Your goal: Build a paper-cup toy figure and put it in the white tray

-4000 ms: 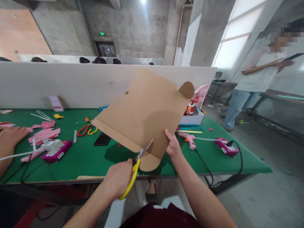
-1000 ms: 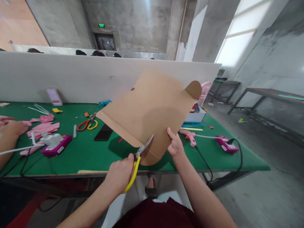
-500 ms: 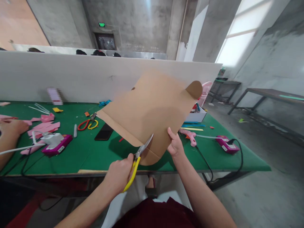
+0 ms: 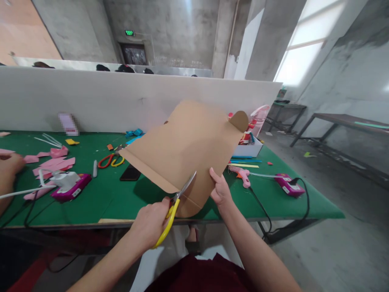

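Observation:
My left hand (image 4: 151, 224) is wrapped round the yellow handles of a pair of scissors (image 4: 173, 209), whose metal blades bite into the near edge of a brown cardboard sheet (image 4: 185, 148). My right hand (image 4: 221, 190) pinches the sheet's lower right edge, thumb on top, and holds it up at a tilt above the green table (image 4: 115, 200). The sheet has a rounded flap at its near end and another at its far right corner.
On the table lie red-and-yellow scissors (image 4: 111, 161), a black phone (image 4: 130, 173), a pink glue gun (image 4: 240, 174) with a magenta power block (image 4: 288, 185), pink scraps (image 4: 54, 164) and a white box (image 4: 248, 148). Another person's hand (image 4: 9, 164) rests at far left. A white partition (image 4: 91, 99) backs the table.
The cardboard has dropped lower and tilted a little toward me, with the scissors still in its near edge. The standing person seen four seconds ago at the right is out of view.

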`<action>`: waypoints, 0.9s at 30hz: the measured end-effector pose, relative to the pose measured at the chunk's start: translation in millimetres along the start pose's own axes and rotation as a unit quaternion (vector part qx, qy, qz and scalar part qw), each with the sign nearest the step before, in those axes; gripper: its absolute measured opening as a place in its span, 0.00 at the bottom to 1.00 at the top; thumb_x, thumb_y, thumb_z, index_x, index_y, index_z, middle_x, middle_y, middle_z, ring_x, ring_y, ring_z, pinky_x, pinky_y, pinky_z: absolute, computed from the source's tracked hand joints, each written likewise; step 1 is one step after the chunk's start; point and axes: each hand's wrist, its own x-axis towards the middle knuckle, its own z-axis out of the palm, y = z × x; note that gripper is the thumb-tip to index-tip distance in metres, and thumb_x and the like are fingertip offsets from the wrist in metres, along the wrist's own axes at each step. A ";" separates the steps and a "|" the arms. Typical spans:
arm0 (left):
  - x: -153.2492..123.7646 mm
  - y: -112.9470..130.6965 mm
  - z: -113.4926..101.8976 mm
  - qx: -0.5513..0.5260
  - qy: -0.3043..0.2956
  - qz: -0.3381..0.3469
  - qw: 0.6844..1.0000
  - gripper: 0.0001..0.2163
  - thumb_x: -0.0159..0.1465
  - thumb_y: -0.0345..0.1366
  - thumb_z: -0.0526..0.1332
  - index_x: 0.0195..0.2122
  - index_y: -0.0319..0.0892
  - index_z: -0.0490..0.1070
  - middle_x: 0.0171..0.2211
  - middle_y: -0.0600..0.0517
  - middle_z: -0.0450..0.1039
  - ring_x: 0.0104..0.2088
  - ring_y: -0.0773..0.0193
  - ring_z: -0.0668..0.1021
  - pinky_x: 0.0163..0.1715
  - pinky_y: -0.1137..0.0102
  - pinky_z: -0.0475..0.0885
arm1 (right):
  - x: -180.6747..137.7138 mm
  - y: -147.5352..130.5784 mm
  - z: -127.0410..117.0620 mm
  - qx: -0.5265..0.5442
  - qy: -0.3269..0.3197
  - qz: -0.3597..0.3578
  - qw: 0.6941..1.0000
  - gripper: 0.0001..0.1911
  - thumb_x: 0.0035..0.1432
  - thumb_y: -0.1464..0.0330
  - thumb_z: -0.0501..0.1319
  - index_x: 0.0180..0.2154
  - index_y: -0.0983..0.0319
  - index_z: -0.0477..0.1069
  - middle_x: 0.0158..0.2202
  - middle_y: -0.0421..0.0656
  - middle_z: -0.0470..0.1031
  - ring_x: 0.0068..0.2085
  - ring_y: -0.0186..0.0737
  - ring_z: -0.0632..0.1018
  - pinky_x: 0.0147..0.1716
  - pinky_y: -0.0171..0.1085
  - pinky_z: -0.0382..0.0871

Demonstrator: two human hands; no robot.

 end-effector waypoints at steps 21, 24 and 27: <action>5.4 0.6 15.7 0.011 0.022 -0.008 1.000 0.16 0.65 0.32 0.46 0.53 0.33 0.60 0.41 0.37 0.77 0.41 0.45 0.80 0.38 0.54 0.73 | -1.0 0.8 -1.3 0.024 0.004 0.008 1.000 0.19 0.41 0.70 0.71 0.39 0.60 0.74 0.35 0.38 0.81 0.36 0.38 0.81 0.38 0.37 0.77; 4.7 0.1 15.2 0.011 0.020 -0.006 1.000 0.15 0.65 0.30 0.47 0.52 0.33 0.61 0.40 0.37 0.77 0.41 0.45 0.80 0.38 0.54 0.73 | -0.9 1.2 -2.2 0.025 0.005 0.010 1.000 0.20 0.41 0.70 0.71 0.40 0.60 0.73 0.36 0.39 0.81 0.37 0.39 0.81 0.39 0.38 0.77; 4.5 -1.0 16.3 0.006 0.022 -0.004 1.000 0.14 0.65 0.31 0.47 0.50 0.34 0.62 0.38 0.37 0.77 0.40 0.44 0.80 0.37 0.55 0.73 | -0.1 2.1 -4.0 0.019 0.004 0.008 1.000 0.20 0.42 0.70 0.71 0.40 0.60 0.73 0.35 0.39 0.81 0.38 0.39 0.80 0.42 0.39 0.76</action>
